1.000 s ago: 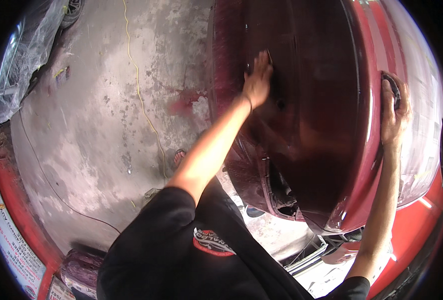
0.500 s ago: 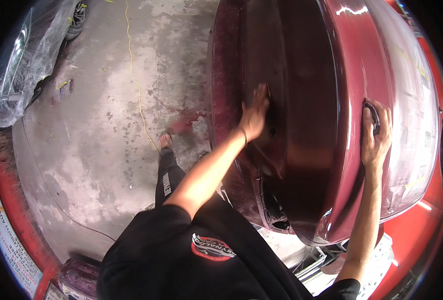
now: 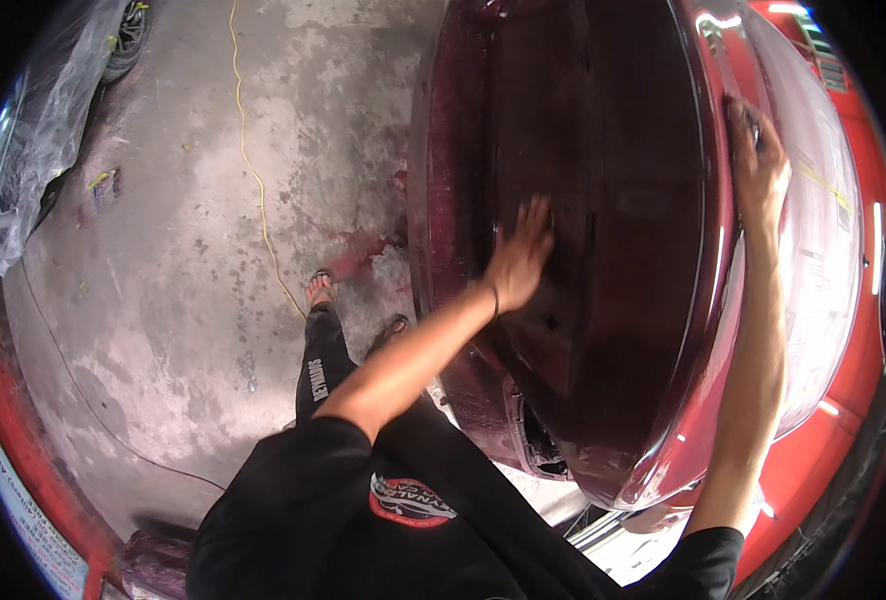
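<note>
concrete floor (image 3: 183, 250): worn, patchy grey, crossed by a thin yellow cord (image 3: 260, 190); red wall (image 3: 851, 405) at far right.
car body (image 3: 643, 190): dark red, glossy, to the person's right, under both hands.
left hand (image 3: 523, 255): fingers stretched out over the dark panel, blurred; cannot tell about anything under the palm.
right hand (image 3: 761, 180): curled around a dark pad (image 3: 756, 130), partly hidden, at the panel's upper edge, beside a whitish covering (image 3: 825, 210).
handling: probably best done with light, even pressure, pad flat to the curve and clear of the covering's border.
corner opening (image 3: 541, 445): dark cavity, contents too dim to tell.
containers: no tub, bottle or box to make out.
</note>
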### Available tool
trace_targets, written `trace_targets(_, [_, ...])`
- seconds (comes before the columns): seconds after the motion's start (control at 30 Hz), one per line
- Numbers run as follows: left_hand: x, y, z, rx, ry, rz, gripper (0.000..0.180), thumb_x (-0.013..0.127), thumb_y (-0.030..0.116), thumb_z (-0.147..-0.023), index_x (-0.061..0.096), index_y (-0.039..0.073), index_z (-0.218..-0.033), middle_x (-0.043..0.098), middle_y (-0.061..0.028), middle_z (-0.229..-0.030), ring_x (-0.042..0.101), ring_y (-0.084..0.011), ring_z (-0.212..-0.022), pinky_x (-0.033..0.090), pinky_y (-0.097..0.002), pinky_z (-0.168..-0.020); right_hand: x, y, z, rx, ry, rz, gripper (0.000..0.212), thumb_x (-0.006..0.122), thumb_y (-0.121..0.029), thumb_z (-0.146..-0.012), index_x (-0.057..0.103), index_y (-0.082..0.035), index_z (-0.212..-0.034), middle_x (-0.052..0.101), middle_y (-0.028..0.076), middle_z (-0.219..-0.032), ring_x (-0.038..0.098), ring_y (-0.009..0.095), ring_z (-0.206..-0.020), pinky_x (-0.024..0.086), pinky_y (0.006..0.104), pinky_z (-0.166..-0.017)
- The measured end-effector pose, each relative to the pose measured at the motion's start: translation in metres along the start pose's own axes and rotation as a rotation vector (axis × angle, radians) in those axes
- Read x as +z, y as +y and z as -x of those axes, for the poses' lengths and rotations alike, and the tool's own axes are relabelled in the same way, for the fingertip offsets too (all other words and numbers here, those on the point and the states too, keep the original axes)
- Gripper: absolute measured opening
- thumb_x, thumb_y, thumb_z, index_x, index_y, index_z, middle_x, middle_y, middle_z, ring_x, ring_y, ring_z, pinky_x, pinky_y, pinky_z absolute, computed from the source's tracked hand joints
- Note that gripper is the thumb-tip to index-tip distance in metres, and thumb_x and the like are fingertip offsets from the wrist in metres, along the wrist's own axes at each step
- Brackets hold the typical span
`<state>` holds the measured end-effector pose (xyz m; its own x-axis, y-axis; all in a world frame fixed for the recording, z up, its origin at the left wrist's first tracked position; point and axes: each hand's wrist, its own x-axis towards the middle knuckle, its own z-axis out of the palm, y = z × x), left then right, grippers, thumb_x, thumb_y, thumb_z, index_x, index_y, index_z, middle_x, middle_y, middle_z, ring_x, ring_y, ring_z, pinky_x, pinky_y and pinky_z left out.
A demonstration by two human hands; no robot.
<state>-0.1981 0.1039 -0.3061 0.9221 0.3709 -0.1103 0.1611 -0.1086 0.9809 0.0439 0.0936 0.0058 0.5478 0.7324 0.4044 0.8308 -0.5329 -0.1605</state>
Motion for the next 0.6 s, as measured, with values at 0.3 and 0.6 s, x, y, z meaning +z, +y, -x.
trace_targets(0.3, [-0.024, 0.034, -0.033, 0.061, -0.066, 0.057, 0.067, 0.026, 0.041, -0.116, 0.008, 0.014, -0.174, 0.004, -0.0130, -0.182, 0.003, -0.0342, -0.167, 0.004, -0.0640, -0.131, 0.014, 0.001, -0.026, 0.107, -0.008, -0.092, 0.031, 0.071, -0.035, -0.105, 0.078, -0.014, -0.127, 0.078, 0.007, -0.119, 0.072, 0.019, -0.115, 0.052, 0.0347, -0.104])
trace_targets(0.6, [-0.085, 0.027, -0.145, -0.013, 0.029, -0.028, 0.066, 0.012, 0.046, -0.117, 0.005, 0.012, -0.174, 0.002, -0.0109, -0.182, 0.007, -0.0343, -0.167, 0.010, -0.0666, -0.131, 0.018, -0.007, -0.034, 0.128, 0.016, -0.142, 0.032, 0.072, -0.035, -0.104, 0.079, -0.012, -0.125, 0.079, 0.008, -0.117, 0.072, 0.019, -0.114, 0.053, 0.0348, -0.103])
